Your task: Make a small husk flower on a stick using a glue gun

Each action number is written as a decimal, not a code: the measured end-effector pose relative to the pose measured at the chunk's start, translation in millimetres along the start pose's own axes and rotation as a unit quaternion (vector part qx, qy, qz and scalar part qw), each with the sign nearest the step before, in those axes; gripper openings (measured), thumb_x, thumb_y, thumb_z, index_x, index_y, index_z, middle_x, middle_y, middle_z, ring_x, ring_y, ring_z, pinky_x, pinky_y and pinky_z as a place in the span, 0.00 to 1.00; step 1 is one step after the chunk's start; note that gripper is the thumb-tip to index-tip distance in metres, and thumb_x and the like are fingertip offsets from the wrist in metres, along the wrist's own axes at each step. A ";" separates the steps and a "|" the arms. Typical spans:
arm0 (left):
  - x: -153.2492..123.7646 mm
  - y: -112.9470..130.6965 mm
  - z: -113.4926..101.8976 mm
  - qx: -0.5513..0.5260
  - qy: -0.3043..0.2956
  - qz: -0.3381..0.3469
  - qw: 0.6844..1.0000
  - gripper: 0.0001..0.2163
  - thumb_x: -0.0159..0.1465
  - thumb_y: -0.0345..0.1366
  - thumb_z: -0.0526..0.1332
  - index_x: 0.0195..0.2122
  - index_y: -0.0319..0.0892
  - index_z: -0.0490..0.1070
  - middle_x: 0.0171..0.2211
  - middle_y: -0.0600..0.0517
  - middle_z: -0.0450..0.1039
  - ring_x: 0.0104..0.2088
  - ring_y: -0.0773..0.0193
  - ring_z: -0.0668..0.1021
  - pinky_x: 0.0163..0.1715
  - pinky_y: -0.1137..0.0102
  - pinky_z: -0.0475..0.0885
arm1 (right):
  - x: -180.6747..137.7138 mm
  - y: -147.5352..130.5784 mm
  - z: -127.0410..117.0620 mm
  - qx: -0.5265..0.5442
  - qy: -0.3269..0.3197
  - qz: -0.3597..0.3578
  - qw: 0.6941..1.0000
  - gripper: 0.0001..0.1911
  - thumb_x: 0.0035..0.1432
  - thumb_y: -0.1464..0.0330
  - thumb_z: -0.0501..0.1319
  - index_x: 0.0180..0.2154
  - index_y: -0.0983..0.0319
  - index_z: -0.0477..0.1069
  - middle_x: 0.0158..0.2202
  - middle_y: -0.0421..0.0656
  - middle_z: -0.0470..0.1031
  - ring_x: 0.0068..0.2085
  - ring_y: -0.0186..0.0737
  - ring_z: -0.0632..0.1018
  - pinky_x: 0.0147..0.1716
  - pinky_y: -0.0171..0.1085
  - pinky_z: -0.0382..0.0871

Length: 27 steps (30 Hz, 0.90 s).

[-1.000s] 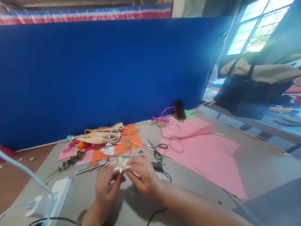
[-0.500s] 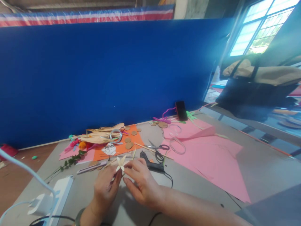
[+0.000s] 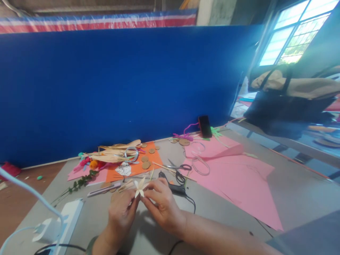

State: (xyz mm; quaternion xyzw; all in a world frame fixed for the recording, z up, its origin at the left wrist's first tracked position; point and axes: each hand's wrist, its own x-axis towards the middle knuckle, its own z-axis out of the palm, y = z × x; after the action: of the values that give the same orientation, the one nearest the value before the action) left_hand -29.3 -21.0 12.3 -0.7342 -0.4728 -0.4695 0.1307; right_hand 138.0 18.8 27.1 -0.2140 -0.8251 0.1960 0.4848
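Observation:
A cream-coloured flower (image 3: 140, 187) with narrow pointed petals is held up between my two hands, above the near part of the table. My left hand (image 3: 122, 209) pinches it from below, its fingers closed at the flower's base. At the other side my right hand (image 3: 164, 207) has its thumb and fingertips closed on the petals' lower edge. Just beyond my right hand lies a black glue gun (image 3: 175, 188), partly covered by the fingers. Black-handled scissors (image 3: 180, 171) rest behind it. A utility knife (image 3: 103, 190) lies to the left, beyond my left hand.
Dried husk strips (image 3: 114, 154) and a tape roll (image 3: 131, 154) lie on orange paper (image 3: 156, 156) with cork discs (image 3: 145, 165). Pink paper (image 3: 239, 184) spreads on the right. A phone (image 3: 205, 126) leans at the blue partition (image 3: 127, 85). A power strip (image 3: 70, 219) sits left.
The flower has moved slightly right and down, tilting more toward me. My right thumb has closed in from apart to the flower's base.

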 end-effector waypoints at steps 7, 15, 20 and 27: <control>-7.5 2.3 5.0 -0.030 -0.008 0.021 0.999 0.08 0.64 0.26 0.57 0.43 0.41 0.72 0.34 0.48 0.80 0.36 0.61 0.82 0.36 0.72 0.76 | -0.6 2.5 0.1 -0.017 0.040 -0.005 0.999 0.05 0.61 0.72 0.59 0.32 0.61 0.71 0.32 0.41 0.75 0.34 0.36 0.74 0.41 0.42 0.58; -13.8 8.7 12.0 -0.005 0.006 0.059 0.998 0.16 0.63 0.24 0.55 0.51 0.40 0.68 0.41 0.42 0.79 0.43 0.56 0.81 0.41 0.67 0.78 | 2.9 5.6 -4.0 -0.031 0.073 -0.023 0.997 0.05 0.60 0.74 0.59 0.33 0.60 0.71 0.33 0.40 0.76 0.34 0.36 0.75 0.42 0.42 0.58; -16.4 7.9 9.3 0.009 -0.012 0.075 0.997 0.17 0.63 0.24 0.54 0.52 0.39 0.68 0.41 0.41 0.79 0.43 0.56 0.81 0.40 0.67 0.78 | 2.5 13.1 -5.6 -0.014 0.055 -0.046 0.997 0.05 0.60 0.75 0.58 0.35 0.60 0.70 0.34 0.41 0.78 0.34 0.36 0.77 0.41 0.42 0.58; -20.0 4.2 5.3 0.094 -0.028 0.103 0.990 0.15 0.62 0.24 0.56 0.49 0.37 0.69 0.38 0.40 0.79 0.35 0.57 0.82 0.35 0.68 0.77 | 4.7 19.4 -5.8 0.000 0.029 -0.086 0.996 0.05 0.62 0.75 0.56 0.36 0.61 0.69 0.33 0.43 0.78 0.34 0.36 0.77 0.36 0.39 0.61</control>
State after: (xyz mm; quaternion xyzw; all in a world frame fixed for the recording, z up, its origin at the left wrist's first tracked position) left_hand -25.2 -31.3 -5.7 -0.7762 -0.4398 -0.3865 0.2339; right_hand 144.3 38.2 22.7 -0.1484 -0.8260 0.1471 0.5235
